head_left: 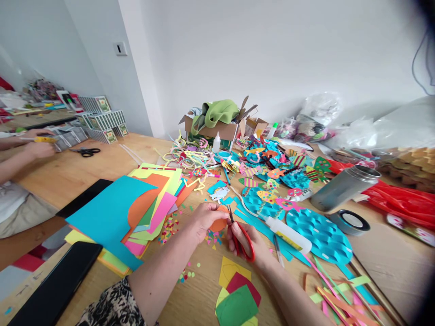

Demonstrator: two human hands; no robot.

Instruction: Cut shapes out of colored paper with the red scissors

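My left hand (205,222) pinches a piece of orange paper (219,219) above the middle of the table. The fingers of my right hand (249,242) are in the handles of red-handled scissors (244,244). Its dark blades point up and lie against the right side of the orange paper; whether they are cutting into it I cannot tell. Below my hands lie small paper pieces in yellow, red and green (238,303). Tiny paper bits (170,228) are scattered beside my left hand. A white glue bottle (288,235) lies to the right of the scissors.
Stacked coloured paper (108,208) and a black phone (54,285) lie at left. Blue textured discs (317,233), paper fish (267,196), a steel flask (345,186) and black tape (350,222) are at right. Another person's hands (37,145) work at far left, near black scissors (86,152).
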